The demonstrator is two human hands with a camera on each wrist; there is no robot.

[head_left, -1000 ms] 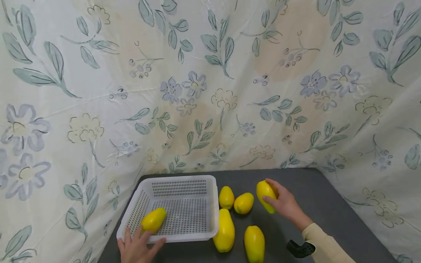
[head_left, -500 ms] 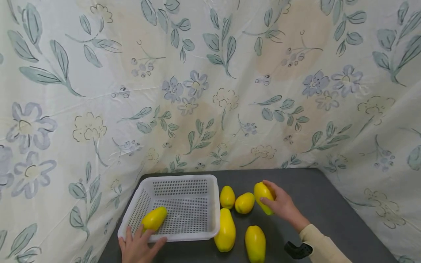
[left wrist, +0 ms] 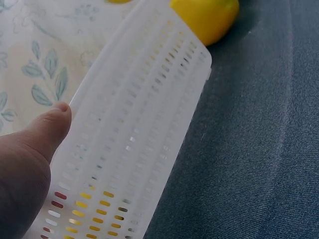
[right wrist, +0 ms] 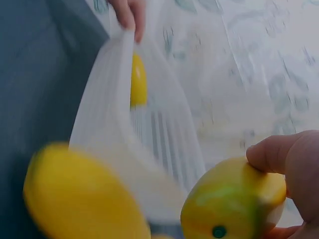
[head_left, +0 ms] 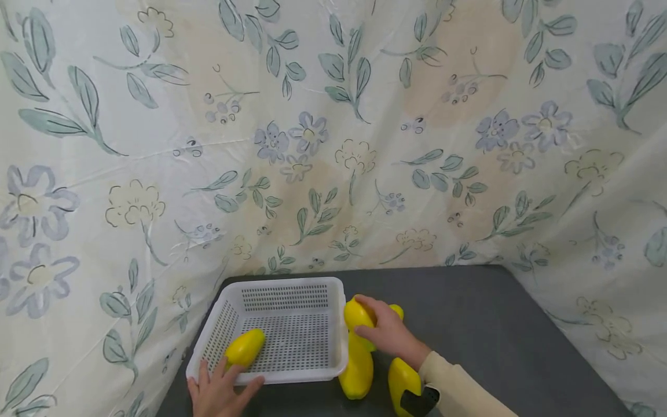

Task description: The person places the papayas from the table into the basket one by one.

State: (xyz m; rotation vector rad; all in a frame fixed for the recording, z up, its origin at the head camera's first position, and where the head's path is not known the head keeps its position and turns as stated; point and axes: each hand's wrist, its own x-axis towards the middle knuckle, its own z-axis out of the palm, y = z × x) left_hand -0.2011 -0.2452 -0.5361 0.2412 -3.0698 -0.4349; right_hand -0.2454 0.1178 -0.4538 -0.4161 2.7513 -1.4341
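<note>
My right hand [head_left: 389,331] grips a yellow papaya [head_left: 357,314] just beside the right wall of a white perforated plastic basket [head_left: 340,324]. In the right wrist view the thumb presses the held fruit's side, and its green-tinged end shows. My left hand [head_left: 223,392] holds the basket's near left rim, thumb on the outside and fingers over the edge. Inside the basket, next to those fingers, lies one papaya [head_left: 247,346]. A larger papaya [head_left: 356,370] lies against the basket's right side, partly below the held one.
Another papaya [head_left: 401,379] lies near the front, partly covered by the right sleeve and a black wrist strap [head_left: 421,401]. Behind the right hand a papaya [head_left: 397,310] peeks out. The dark grey table [head_left: 469,301] is bounded by floral cloth [head_left: 365,202] at the back and sides.
My right hand has carried its papaya left, from the table's right part to the basket's right edge, covering other fruit. My left hand stays on the rim.
</note>
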